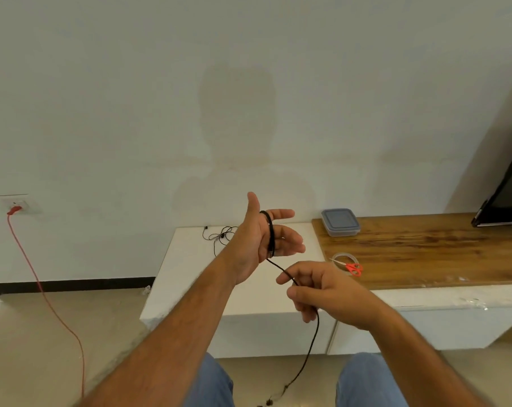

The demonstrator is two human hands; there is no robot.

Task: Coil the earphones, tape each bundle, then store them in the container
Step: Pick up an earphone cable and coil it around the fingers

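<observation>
Head view: left hand upright, fingers straight and spread, black cord looped round them. Right hand pinches the cord just below; the rest hangs to the floor. Light, limp, tangle-prone: likely best pinched close to the loops. A second earphone lies on the worktop.

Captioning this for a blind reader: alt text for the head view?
A black earphone cable is looped around the raised left hand while the right hand pinches its trailing end. Behind sit another earphone, a lidded container, tape and scissors.
</observation>
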